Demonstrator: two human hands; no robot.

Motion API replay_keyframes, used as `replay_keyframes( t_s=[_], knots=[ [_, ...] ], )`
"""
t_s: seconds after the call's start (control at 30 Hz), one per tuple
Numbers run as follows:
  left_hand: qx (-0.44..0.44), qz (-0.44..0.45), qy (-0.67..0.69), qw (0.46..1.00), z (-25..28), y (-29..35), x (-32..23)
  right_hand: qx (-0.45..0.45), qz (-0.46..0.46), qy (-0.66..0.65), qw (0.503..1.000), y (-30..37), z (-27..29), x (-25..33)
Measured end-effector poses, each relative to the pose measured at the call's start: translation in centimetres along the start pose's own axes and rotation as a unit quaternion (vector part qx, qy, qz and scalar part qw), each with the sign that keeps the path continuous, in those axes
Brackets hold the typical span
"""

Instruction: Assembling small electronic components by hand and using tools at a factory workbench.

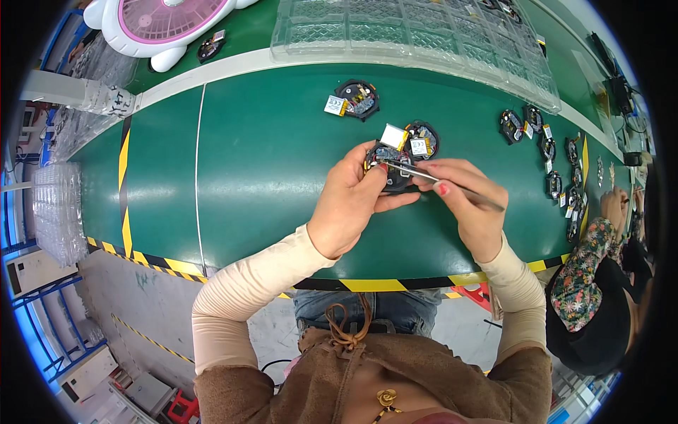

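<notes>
My left hand (351, 198) is closed around the edge of a round black electronic device (393, 181), its inner parts exposed. A silver battery pouch (393, 136) with a yellow strip sticks up at the device's far side. Between the thumb and fingers of my right hand (470, 201) is a pair of metal tweezers (462, 189), pointing left, tips over the device's inside near my left thumb. Just beyond lies a second round device (424, 138) with a white-labelled battery. Farther off rests another open device (357, 99), its labelled battery (335, 105) hanging out to the left.
Clear plastic trays (409, 42) stand along the back ledge. Several round devices (554, 185) lie at the right. A white and pink fan (171, 21) is at the back left. Striped tape (374, 285) marks the table's front edge. A co-worker's floral sleeve (580, 283) shows at right.
</notes>
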State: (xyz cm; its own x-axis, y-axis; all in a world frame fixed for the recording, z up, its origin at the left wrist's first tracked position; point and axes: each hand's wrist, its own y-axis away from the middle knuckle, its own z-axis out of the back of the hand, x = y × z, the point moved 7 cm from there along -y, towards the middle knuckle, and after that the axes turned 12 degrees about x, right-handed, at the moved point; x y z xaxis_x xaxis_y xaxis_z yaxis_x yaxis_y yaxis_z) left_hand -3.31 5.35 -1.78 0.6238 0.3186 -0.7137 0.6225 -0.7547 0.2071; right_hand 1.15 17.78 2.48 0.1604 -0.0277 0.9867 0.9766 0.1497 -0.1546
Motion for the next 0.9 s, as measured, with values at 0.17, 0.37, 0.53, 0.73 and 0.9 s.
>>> replay_keyframes(
  t_s=[0.17, 0.37, 0.53, 0.73, 0.9],
  knots=[
    [0.016, 0.003, -0.007, 1.000, -0.4, 0.0, -0.4, -0.028, -0.076, -0.099, 0.992, -0.1, 0.8, -1.0],
    [0.029, 0.019, 0.004, 0.999, -0.6, 0.1, -0.2, -0.041, -0.096, -0.169, 0.980, 0.0, 1.1, -1.3],
    [0.042, 0.031, 0.033, 0.998, -0.7, 0.0, -0.1, -0.042, -0.085, -0.203, 0.975, 0.0, 0.9, -1.4],
    [0.028, 0.011, 0.031, 0.999, -0.7, 0.1, -0.5, -0.075, -0.092, -0.198, 0.973, 0.1, 1.1, -1.6],
    [0.026, 0.018, 0.005, 0.999, -0.7, 0.0, -0.3, -0.077, -0.114, -0.236, 0.962, 0.4, 1.3, -2.1]
  ],
)
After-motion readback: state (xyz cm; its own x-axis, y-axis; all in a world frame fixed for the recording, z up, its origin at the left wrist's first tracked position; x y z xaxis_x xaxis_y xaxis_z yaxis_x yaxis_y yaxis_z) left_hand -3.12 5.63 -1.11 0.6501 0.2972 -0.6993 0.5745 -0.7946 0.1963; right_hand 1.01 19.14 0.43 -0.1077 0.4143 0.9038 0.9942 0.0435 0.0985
